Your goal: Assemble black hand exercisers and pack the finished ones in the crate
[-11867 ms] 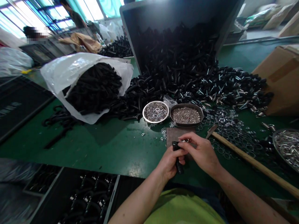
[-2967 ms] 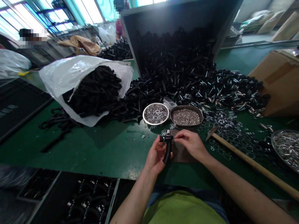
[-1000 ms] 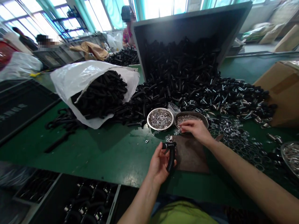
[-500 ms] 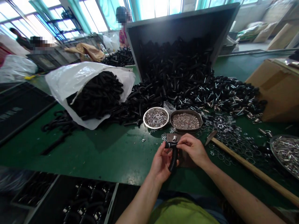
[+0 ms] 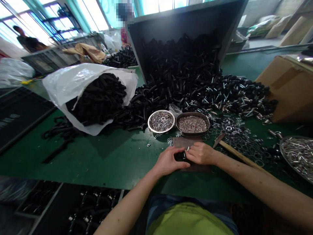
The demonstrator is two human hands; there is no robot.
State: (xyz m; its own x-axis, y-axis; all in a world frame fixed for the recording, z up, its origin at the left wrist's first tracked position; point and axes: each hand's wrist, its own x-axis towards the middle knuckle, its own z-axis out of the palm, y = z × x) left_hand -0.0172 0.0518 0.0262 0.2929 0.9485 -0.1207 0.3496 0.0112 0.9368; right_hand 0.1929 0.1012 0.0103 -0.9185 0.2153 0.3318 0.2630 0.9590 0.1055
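My left hand [image 5: 168, 161] is closed over a black curved handle part [image 5: 180, 156], pressing it down on a brown pad [image 5: 184, 142] on the green table [image 5: 110, 156]. My right hand [image 5: 201, 153] grips the same part from the right, its fingers pinched at a small silver fitting on the part's end. Most of the part is hidden under both hands. Just beyond them stand a round steel dish of washers [image 5: 161, 121] and an oval dish of small nuts [image 5: 192, 124].
A huge heap of black handles [image 5: 186, 75] spills from a tipped grey bin. A white bag of black parts [image 5: 95, 94] lies at left, a hammer [image 5: 234, 151] at right, with loose rings [image 5: 242, 143], a tray of metal pins [image 5: 298, 155] and a cardboard box [image 5: 290, 88]. Black crates [image 5: 93, 212] sit below the table edge. People stand far back.
Both hands have come down with the handle part, from held upright above the table to pressed flat on the brown pad. Before that, my right hand fetched something from the oval dish.
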